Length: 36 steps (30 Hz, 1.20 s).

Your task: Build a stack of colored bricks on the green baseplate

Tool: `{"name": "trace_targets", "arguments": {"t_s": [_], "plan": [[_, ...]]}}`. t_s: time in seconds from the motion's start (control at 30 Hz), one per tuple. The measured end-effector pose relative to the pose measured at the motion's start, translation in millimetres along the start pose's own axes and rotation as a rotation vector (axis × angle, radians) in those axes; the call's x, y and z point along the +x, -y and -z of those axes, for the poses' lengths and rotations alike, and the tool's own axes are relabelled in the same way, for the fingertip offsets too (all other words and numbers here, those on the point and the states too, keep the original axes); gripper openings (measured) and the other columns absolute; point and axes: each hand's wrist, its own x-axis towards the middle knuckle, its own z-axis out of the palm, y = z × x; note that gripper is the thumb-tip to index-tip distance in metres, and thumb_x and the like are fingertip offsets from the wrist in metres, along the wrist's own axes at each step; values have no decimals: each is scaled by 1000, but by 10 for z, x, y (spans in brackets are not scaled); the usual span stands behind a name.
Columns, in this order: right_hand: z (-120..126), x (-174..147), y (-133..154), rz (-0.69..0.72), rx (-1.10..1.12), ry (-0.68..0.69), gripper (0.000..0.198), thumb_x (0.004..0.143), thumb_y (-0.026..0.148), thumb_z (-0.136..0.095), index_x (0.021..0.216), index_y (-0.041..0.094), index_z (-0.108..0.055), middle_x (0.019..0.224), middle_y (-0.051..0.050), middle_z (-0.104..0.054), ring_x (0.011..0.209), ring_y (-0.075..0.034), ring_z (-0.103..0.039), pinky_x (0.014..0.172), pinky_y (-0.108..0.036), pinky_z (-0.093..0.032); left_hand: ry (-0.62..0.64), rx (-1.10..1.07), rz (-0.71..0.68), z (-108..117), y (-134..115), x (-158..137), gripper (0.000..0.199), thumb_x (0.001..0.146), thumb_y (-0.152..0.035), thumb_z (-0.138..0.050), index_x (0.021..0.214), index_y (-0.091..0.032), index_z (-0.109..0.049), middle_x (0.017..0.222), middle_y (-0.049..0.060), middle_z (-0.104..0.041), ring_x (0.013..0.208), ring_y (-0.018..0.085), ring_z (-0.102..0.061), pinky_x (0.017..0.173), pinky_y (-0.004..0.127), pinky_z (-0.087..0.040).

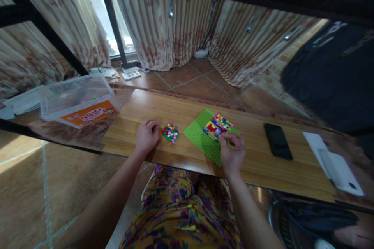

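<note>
While the right hand (233, 151) rests on the green baseplate (201, 137), its fingers (227, 137) are pinched together at the near edge of a block of coloured bricks (217, 126); whether they hold a brick is too small to tell. The left hand (147, 135) lies loosely curled on the worktop (263, 163), holding nothing visible, just beside a small heap of loose bricks (170, 132). The baseplate sits at the middle of the worktop, near its front edge. By the look of it, only one patch of the plate is covered; most remains bare, and the heap is unused. Towards the right end lie a black phone (278, 141) and a white device (336, 165). Off the left end stands a clear plastic tub (76, 101), lid on, contents unclear.
</note>
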Motion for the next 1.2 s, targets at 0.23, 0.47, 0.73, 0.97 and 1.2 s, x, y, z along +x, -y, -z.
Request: {"name": "trace_targets", "arguments": {"t_s": [0.23, 0.47, 0.73, 0.97, 1.2], "plan": [[-2, 3, -1, 42, -17, 6, 18, 79, 35, -65, 77, 19, -71, 86, -6, -59, 87, -19, -56, 81, -34, -46, -1, -3, 9, -1, -3, -4, 18, 84, -21, -50, 82, -20, -67, 92, 7, -68, 91, 22, -63, 85, 34, -49], [-18, 0, -32, 77, -24, -6, 18, 80, 35, -65, 79, 18, -72, 88, -6, -59, 87, -18, -56, 79, -33, -46, 2, -6, 3, -3, 3, 0, 18, 84, -21, -50, 82, -20, -67, 92, 7, -68, 90, 21, -63, 84, 34, -50], [-24, -19, -110, 225, -57, -15, 18, 85, 35, -62, 83, 20, -72, 89, -6, -59, 87, -18, -57, 83, -35, -46, -4, -16, -20, -4, 8, -4, 18, 84, -21, -50, 82, -19, -67, 90, 7, -68, 88, 21, -63, 83, 34, -50], [-41, -36, -165, 284, -97, -35, 20, 88, 36, -60, 85, 20, -72, 88, -6, -59, 88, -18, -58, 82, -34, -49, 0, -18, -4, -12, 14, -3, 18, 84, -21, -50, 82, -19, -67, 91, 7, -68, 89, 22, -63, 84, 34, -50], [-39, -36, -172, 278, -89, -30, 20, 88, 36, -60, 87, 20, -72, 90, -7, -59, 88, -18, -57, 81, -34, -49, -15, -12, -16, -19, 28, -10, 18, 84, -21, -50, 83, -19, -68, 92, 7, -68, 90, 22, -63, 85, 34, -50]]}}
